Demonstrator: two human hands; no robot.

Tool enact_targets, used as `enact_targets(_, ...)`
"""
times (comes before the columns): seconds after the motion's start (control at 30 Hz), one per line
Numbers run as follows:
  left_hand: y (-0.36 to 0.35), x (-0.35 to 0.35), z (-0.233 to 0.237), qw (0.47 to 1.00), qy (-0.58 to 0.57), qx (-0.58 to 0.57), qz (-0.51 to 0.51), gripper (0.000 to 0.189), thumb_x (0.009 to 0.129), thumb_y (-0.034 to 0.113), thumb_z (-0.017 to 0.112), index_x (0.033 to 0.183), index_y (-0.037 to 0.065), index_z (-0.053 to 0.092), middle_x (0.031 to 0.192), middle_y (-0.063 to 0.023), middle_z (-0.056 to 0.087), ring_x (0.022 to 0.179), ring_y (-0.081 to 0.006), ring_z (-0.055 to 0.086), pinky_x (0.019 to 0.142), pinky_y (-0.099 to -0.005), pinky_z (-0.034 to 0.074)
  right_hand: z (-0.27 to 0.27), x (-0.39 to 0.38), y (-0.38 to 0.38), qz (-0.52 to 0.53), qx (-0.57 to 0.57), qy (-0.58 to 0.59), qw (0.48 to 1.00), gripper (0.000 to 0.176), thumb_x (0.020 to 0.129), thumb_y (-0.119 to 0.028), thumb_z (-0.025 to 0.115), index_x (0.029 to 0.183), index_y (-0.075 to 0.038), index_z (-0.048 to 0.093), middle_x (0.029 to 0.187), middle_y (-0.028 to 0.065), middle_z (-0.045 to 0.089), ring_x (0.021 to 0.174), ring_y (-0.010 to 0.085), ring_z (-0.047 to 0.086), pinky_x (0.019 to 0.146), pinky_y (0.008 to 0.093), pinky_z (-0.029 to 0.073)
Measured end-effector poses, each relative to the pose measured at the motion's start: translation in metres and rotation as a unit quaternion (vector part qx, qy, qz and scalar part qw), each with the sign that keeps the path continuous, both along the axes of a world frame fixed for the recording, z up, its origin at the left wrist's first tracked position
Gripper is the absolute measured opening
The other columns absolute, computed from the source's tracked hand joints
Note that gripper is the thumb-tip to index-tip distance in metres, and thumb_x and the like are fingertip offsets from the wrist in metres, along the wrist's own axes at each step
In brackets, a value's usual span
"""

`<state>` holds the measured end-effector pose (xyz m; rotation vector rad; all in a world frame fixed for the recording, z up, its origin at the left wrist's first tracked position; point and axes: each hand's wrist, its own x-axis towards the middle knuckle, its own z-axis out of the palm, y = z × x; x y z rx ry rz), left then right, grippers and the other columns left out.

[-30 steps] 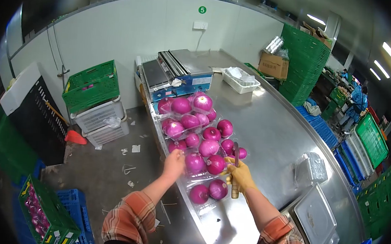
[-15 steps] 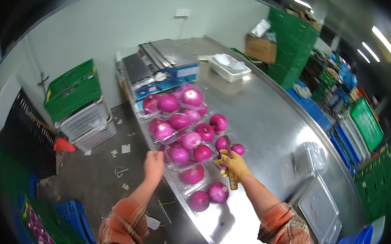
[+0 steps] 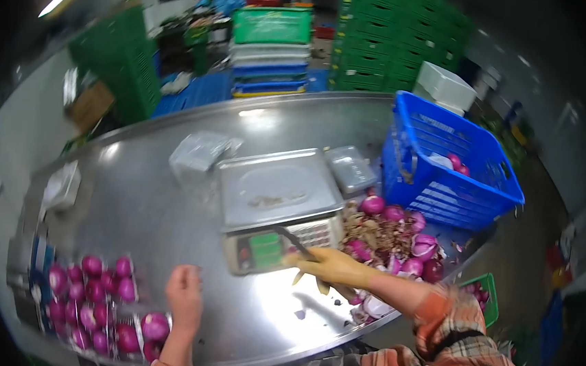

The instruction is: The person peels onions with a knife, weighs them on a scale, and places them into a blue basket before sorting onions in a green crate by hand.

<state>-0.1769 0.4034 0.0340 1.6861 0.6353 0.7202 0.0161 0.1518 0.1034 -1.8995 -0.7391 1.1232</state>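
My right hand (image 3: 331, 267), in a yellow glove, is closed around a knife (image 3: 295, 242) with a dark curved blade, in front of the weighing scale (image 3: 275, 188). My bare left hand (image 3: 184, 291) hangs over the metal table (image 3: 226, 336) with its fingers curled; whether it holds anything is too blurred to tell. To its left, peeled purple onions (image 3: 95, 290) sit in clear plastic trays. Right of the gloved hand lies a pile of onions (image 3: 412, 266) with loose dry skins (image 3: 378, 232).
A blue basket (image 3: 454, 196) holding a few onions stands at the table's right. Clear plastic containers (image 3: 202, 155) lie behind the scale, with another (image 3: 351, 168) at its right. A white tray (image 3: 63, 185) is far left. Green crates (image 3: 387, 39) are stacked beyond the table.
The view has swung right, bringing the scale, onion pile and blue basket into sight. The trayed onions now appear lower left. My gloved hand still holds the knife and has moved away from them.
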Motion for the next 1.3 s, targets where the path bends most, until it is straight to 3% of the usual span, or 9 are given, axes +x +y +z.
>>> enact_targets(0.13,-0.083,0.149,0.020,0.918,-0.054,0.333,-0.210,0.010,0.083,0.007,0.059,0.091,0.000,0.058,0.088,-0.0148,0.058,0.084,-0.0331,0.056,0.076,-0.0391,0.045,0.004,0.016,-0.158,-0.192,0.026,0.046,0.980,0.037,0.097,-0.032,0.048,0.127,-0.012,0.056,0.092,0.0051,0.070,0.044,0.0077,0.053,0.042,0.0221,0.043)
enact_targets(0.23,-0.160,0.264,0.020,0.890,-0.035,0.362,-0.276,0.014,0.085,0.007,0.056,0.096,0.002,0.061,0.094,-0.0170,0.060,0.090,-0.0349,0.057,0.080,-0.0424,0.046,-0.020,0.020,-0.257,-0.296,0.006,0.120,0.948,0.036,0.097,-0.027,0.047,0.128,-0.009,0.055,0.090,0.0055,0.070,0.044,0.0068,0.053,0.039,0.0203,0.040)
enact_targets(0.37,-0.214,0.419,-0.050,0.823,0.101,0.465,-0.309,0.021,0.085,0.012,0.054,0.101,0.003,0.063,0.094,-0.0169,0.064,0.092,-0.0341,0.060,0.085,-0.0452,0.045,-0.053,0.021,-0.338,-0.385,0.039,0.211,0.898,0.033,0.098,-0.024,0.046,0.126,-0.009,0.056,0.092,0.0062,0.071,0.041,0.0063,0.050,0.034,0.0197,0.036)
enact_targets(0.53,-0.240,0.502,-0.095,0.639,0.401,0.561,-0.341,0.024,0.084,0.016,0.052,0.098,0.002,0.064,0.090,-0.0138,0.067,0.088,-0.0302,0.065,0.097,-0.0534,0.037,-0.055,0.035,-0.380,-0.433,0.052,0.284,0.854,0.029,0.099,-0.024,0.047,0.121,-0.011,0.061,0.088,0.0031,0.070,0.038,0.0049,0.044,0.031,0.0189,0.033)
enact_targets(0.7,-0.231,0.490,-0.088,0.648,0.286,0.621,-0.335,0.018,0.080,0.022,0.059,0.089,0.006,0.062,0.091,-0.0125,0.067,0.089,-0.0286,0.064,0.102,-0.0504,0.033,-0.083,0.066,-0.398,-0.406,0.073,0.280,0.867,0.030,0.099,-0.022,0.045,0.123,-0.009,0.058,0.088,0.0040,0.070,0.038,0.0043,0.047,0.030,0.0177,0.033)
enact_targets(1.03,-0.205,0.427,-0.044,0.790,-0.077,0.570,-0.214,0.014,0.075,0.007,0.061,0.089,0.007,0.061,0.080,-0.0106,0.061,0.084,-0.0290,0.060,0.092,-0.0478,0.041,-0.050,0.056,-0.356,-0.399,0.051,0.280,0.872,0.031,0.099,-0.024,0.045,0.124,-0.010,0.058,0.085,0.0038,0.069,0.037,0.0047,0.046,0.029,0.0188,0.033)
enact_targets(1.2,-0.135,0.340,-0.010,0.766,-0.008,0.612,-0.195,0.021,0.069,-0.002,0.062,0.087,0.008,0.061,0.076,-0.0081,0.054,0.079,-0.0274,0.056,0.096,-0.0525,0.038,-0.031,0.050,-0.359,-0.392,-0.051,0.202,0.896,0.034,0.097,-0.033,0.047,0.126,-0.018,0.058,0.084,-0.0008,0.067,0.037,0.0063,0.045,0.029,0.0205,0.033)
enact_targets(1.27,-0.106,0.309,-0.010,0.707,0.124,0.657,-0.230,0.021,0.068,0.001,0.065,0.088,0.008,0.062,0.079,-0.0074,0.055,0.085,-0.0273,0.055,0.104,-0.0550,0.030,-0.041,0.054,-0.372,-0.405,-0.039,0.204,0.891,0.034,0.098,-0.034,0.046,0.126,-0.019,0.058,0.085,-0.0014,0.067,0.039,0.0060,0.046,0.030,0.0211,0.033)
enact_targets(1.3,-0.104,0.294,0.004,0.697,0.207,0.628,-0.277,0.035,0.067,0.004,0.068,0.101,0.006,0.062,0.097,-0.0106,0.060,0.099,-0.0290,0.055,0.107,-0.0534,0.027,-0.051,0.056,-0.380,-0.421,-0.026,0.198,0.885,0.035,0.097,-0.035,0.046,0.126,-0.019,0.057,0.086,-0.0021,0.066,0.042,0.0057,0.048,0.030,0.0212,0.034)
